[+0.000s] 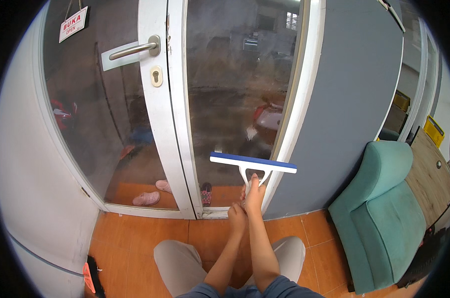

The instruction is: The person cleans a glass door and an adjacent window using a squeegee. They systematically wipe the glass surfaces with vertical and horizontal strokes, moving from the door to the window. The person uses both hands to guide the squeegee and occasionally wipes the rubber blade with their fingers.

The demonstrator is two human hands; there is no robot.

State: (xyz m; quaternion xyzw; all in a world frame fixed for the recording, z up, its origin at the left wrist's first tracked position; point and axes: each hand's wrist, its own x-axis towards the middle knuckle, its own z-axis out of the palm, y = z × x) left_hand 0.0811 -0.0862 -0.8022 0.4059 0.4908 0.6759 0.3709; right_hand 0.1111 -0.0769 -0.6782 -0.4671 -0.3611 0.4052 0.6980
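A white window squeegee with a blue blade is held up in front of the lower glass pane of a white-framed door. My right hand grips its handle, the thumb pointing up towards the forked neck. Just to the left and slightly lower, my left hand is closed near the handle's lower end, close to my right wrist; whether it grips the handle or something else is hidden. The glass looks smeared and hazy in places.
A door leaf with a metal lever handle and a hanging sign stands left. Pink clogs show through the glass. A green armchair is at right, a black-and-orange brush lies on the floor at lower left.
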